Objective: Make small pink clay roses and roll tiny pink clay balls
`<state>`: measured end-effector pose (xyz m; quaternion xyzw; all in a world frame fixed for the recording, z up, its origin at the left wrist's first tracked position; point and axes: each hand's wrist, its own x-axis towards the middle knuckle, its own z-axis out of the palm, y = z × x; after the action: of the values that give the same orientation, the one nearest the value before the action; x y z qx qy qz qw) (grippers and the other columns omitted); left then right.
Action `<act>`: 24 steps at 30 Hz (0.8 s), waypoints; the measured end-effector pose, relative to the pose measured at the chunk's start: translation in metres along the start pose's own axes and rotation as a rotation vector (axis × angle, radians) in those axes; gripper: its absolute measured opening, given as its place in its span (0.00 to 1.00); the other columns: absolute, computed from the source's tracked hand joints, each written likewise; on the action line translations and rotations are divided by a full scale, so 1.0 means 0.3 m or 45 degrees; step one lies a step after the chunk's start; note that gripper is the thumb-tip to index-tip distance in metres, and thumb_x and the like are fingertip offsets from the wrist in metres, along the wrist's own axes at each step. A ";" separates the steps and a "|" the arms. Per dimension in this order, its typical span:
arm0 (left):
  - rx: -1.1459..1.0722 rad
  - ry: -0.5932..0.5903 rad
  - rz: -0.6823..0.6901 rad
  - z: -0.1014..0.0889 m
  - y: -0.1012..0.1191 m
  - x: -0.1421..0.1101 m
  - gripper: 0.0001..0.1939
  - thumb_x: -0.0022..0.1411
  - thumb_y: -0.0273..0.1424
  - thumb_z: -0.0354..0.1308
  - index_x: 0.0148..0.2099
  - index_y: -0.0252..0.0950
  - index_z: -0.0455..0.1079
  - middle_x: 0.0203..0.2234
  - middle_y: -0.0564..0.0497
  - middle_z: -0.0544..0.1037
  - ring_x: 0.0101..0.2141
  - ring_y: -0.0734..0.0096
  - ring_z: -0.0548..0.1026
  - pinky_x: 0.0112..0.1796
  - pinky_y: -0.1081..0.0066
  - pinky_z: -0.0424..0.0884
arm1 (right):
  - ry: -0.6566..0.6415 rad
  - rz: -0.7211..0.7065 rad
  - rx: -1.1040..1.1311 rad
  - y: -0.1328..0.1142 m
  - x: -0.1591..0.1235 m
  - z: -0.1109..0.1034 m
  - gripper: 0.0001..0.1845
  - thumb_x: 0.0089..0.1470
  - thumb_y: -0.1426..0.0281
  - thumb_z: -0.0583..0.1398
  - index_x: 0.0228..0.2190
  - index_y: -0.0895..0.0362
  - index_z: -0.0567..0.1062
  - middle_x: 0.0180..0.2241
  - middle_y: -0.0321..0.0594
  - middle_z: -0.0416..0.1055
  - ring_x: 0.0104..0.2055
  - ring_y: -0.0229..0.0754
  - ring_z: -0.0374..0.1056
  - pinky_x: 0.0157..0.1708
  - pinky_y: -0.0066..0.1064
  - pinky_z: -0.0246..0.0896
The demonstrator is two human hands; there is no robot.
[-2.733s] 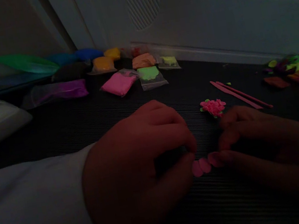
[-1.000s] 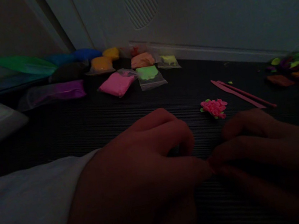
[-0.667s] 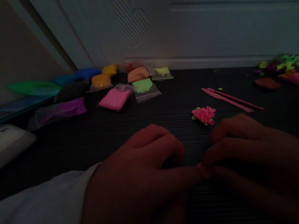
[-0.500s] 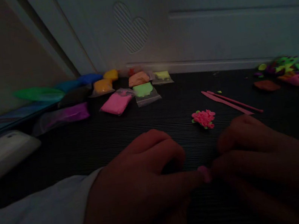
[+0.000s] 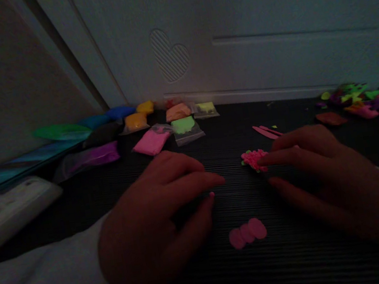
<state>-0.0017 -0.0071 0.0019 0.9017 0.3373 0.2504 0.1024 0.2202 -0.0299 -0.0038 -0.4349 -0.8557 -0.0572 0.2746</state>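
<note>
Three overlapping pink discs (image 5: pixel 247 233) lie flat at five o'clock on a dark table (image 5: pixel 234 280), the row's long axis running from half past eight to half past two. The left hand (image 5: pixel 151 216) points between two and three, thumb and forefinger parted, a tiny pink speck (image 5: pixel 212 195) at the thumb tip. The right hand (image 5: pixel 330 181), fingers loosely spread toward ten, partly hides a pink flower (image 5: pixel 250 158) and the pink tools (image 5: pixel 264 131).
</note>
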 end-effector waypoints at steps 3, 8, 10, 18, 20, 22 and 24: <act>0.124 0.067 -0.105 -0.021 -0.035 0.019 0.12 0.52 0.28 0.50 0.41 0.40 0.66 0.36 0.52 0.68 0.40 0.68 0.64 0.41 0.65 0.61 | 0.018 0.002 -0.157 0.061 0.017 0.004 0.15 0.45 0.71 0.56 0.38 0.58 0.68 0.39 0.45 0.64 0.41 0.46 0.59 0.37 0.42 0.55; 0.059 -0.036 -0.144 -0.009 -0.047 0.030 0.13 0.50 0.28 0.51 0.40 0.39 0.67 0.35 0.51 0.69 0.37 0.68 0.66 0.39 0.65 0.64 | 0.015 -0.003 -0.148 0.087 0.022 0.007 0.15 0.45 0.70 0.55 0.39 0.58 0.67 0.39 0.45 0.65 0.43 0.46 0.59 0.40 0.42 0.55; 0.039 -0.090 -0.113 0.002 -0.049 0.031 0.11 0.52 0.29 0.51 0.38 0.39 0.70 0.33 0.50 0.69 0.35 0.70 0.66 0.37 0.66 0.65 | 0.027 -0.018 -0.144 0.084 0.021 0.007 0.15 0.45 0.71 0.56 0.39 0.58 0.68 0.39 0.45 0.65 0.42 0.46 0.59 0.39 0.42 0.55; -0.141 -0.192 -0.160 -0.006 -0.065 0.049 0.05 0.53 0.30 0.53 0.33 0.37 0.69 0.29 0.52 0.72 0.33 0.72 0.69 0.36 0.69 0.65 | 0.069 -0.052 -0.129 0.085 0.020 0.005 0.14 0.44 0.72 0.56 0.37 0.58 0.68 0.40 0.45 0.64 0.44 0.45 0.58 0.40 0.41 0.55; -0.164 -0.188 -0.179 -0.009 -0.059 0.050 0.05 0.52 0.32 0.55 0.31 0.36 0.68 0.28 0.53 0.71 0.32 0.72 0.69 0.34 0.69 0.66 | 0.072 -0.074 -0.123 0.085 0.020 0.003 0.14 0.44 0.72 0.56 0.38 0.58 0.69 0.41 0.46 0.64 0.44 0.45 0.58 0.40 0.42 0.54; -0.169 -0.172 -0.222 -0.011 -0.051 0.050 0.06 0.51 0.33 0.56 0.29 0.36 0.66 0.27 0.53 0.71 0.30 0.72 0.69 0.32 0.70 0.65 | 0.080 -0.093 -0.121 0.085 0.021 0.002 0.14 0.44 0.73 0.56 0.38 0.58 0.69 0.41 0.46 0.64 0.43 0.45 0.58 0.40 0.41 0.54; -0.192 -0.157 -0.272 -0.012 -0.042 0.049 0.06 0.50 0.33 0.56 0.30 0.36 0.65 0.26 0.54 0.70 0.29 0.73 0.69 0.31 0.70 0.65 | 0.092 -0.109 -0.117 0.084 0.021 0.001 0.14 0.45 0.73 0.56 0.37 0.58 0.69 0.40 0.45 0.64 0.43 0.44 0.59 0.40 0.41 0.54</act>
<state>-0.0012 0.0122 0.0060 0.8640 0.4048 0.2069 0.2165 0.2366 -0.0097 -0.0044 -0.4075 -0.8595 -0.1237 0.2825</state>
